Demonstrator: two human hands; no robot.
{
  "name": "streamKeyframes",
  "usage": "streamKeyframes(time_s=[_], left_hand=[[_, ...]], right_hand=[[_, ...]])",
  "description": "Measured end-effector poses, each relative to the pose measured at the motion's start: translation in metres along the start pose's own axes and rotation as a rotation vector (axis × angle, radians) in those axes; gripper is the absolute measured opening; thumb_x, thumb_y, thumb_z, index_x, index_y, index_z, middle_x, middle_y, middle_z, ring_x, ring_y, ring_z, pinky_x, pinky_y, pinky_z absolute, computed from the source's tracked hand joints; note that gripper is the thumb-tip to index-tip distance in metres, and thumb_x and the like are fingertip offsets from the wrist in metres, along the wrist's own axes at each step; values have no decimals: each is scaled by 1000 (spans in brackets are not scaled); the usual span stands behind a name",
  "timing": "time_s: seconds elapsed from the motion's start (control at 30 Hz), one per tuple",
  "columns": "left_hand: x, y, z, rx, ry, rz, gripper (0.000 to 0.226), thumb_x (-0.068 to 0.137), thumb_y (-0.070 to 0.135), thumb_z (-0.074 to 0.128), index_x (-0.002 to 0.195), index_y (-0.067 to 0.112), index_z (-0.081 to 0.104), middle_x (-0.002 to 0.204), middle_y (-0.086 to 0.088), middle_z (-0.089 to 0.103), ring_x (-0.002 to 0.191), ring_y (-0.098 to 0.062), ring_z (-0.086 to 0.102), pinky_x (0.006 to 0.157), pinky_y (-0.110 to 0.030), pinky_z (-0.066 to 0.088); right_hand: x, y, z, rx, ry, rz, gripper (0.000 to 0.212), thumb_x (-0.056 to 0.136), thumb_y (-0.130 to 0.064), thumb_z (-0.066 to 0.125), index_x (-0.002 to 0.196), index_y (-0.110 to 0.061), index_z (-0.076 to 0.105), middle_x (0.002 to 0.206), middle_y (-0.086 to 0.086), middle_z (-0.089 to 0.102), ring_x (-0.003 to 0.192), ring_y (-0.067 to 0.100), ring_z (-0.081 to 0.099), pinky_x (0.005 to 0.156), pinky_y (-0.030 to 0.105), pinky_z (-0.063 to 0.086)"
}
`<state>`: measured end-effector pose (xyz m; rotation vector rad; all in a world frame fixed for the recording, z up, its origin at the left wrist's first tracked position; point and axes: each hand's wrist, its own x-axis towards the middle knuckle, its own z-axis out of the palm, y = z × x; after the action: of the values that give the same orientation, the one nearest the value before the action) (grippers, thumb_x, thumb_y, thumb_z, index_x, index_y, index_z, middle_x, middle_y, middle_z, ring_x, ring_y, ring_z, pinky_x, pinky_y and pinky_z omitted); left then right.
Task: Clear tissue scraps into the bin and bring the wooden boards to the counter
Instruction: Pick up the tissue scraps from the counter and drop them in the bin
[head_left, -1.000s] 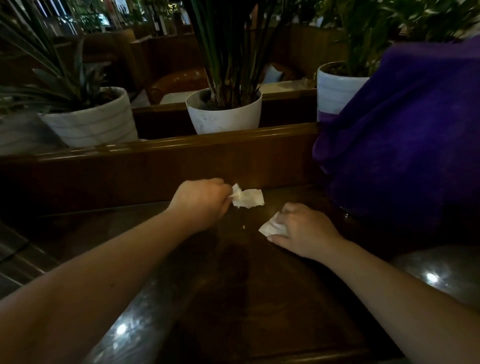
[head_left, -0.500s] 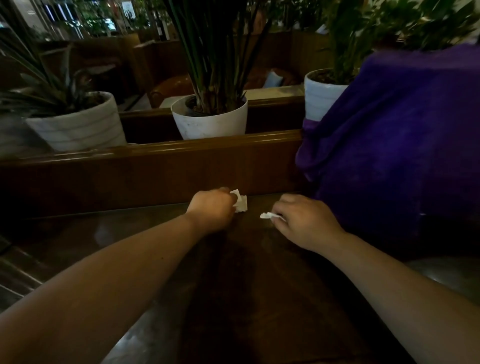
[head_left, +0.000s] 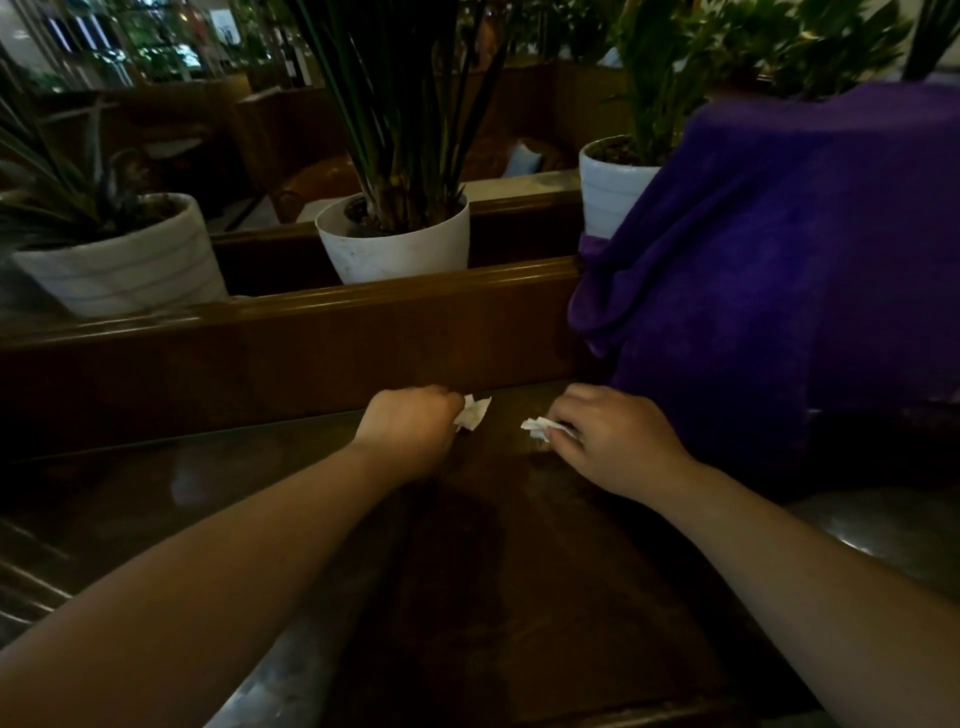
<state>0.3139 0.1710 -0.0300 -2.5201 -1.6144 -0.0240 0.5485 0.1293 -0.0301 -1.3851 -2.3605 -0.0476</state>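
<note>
My left hand (head_left: 410, 423) is closed around a white tissue scrap (head_left: 475, 412) that sticks out to the right of its fingers, just above the dark wooden table (head_left: 493, 597). A short way to the right, my right hand (head_left: 613, 441) pinches a second crumpled tissue scrap (head_left: 537, 427) at its fingertips, low over the table top. Both hands are near the table's far edge. No bin and no wooden boards are in view.
A wooden partition rail (head_left: 311, 306) runs behind the table. Three white plant pots stand behind it: left (head_left: 119, 265), middle (head_left: 400, 244), right (head_left: 610, 192). A large purple cloth (head_left: 789, 270) covers something at the right, close to my right hand.
Both hands have drawn the tissue scraps tighter into their fingers, so less white paper shows. The hands sit farther back on the table, closer to the partition.
</note>
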Motion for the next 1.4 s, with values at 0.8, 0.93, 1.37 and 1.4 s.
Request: streamKeyframes(time_s=[0.8, 0.93, 1.37, 1.4], left_hand=[[-134, 54, -45, -271, 191, 621, 16, 87, 36, 50, 96, 28, 60, 79, 9, 61, 63, -5, 55, 52, -27, 50], [-159, 101, -39, -367, 178, 775, 18, 86, 36, 45, 88, 26, 61, 72, 8, 57, 58, -9, 52, 45, -27, 40], [-203, 258, -4, -431, 88, 909, 11, 84, 26, 59, 88, 17, 64, 77, -4, 67, 60, -23, 60, 48, -27, 30], [-205, 271, 3, -433, 66, 896, 11, 84, 27, 58, 88, 18, 63, 78, -4, 68, 62, -23, 60, 49, -27, 30]], right_hand=[[-185, -150, -39, -146, 123, 536, 15, 89, -33, 55, 84, -21, 62, 79, -8, 52, 66, 15, 53, 49, 29, 36], [-255, -172, -52, -185, 102, 705, 19, 91, -35, 53, 86, -18, 61, 81, -2, 56, 69, 19, 55, 55, 39, 47], [-426, -144, -60, -69, 194, 951, 21, 88, -39, 51, 84, -22, 63, 76, -4, 55, 65, 15, 52, 52, 35, 45], [-438, -135, -57, -57, 186, 959, 17, 88, -36, 54, 83, -23, 63, 75, -5, 55, 64, 14, 52, 51, 33, 43]])
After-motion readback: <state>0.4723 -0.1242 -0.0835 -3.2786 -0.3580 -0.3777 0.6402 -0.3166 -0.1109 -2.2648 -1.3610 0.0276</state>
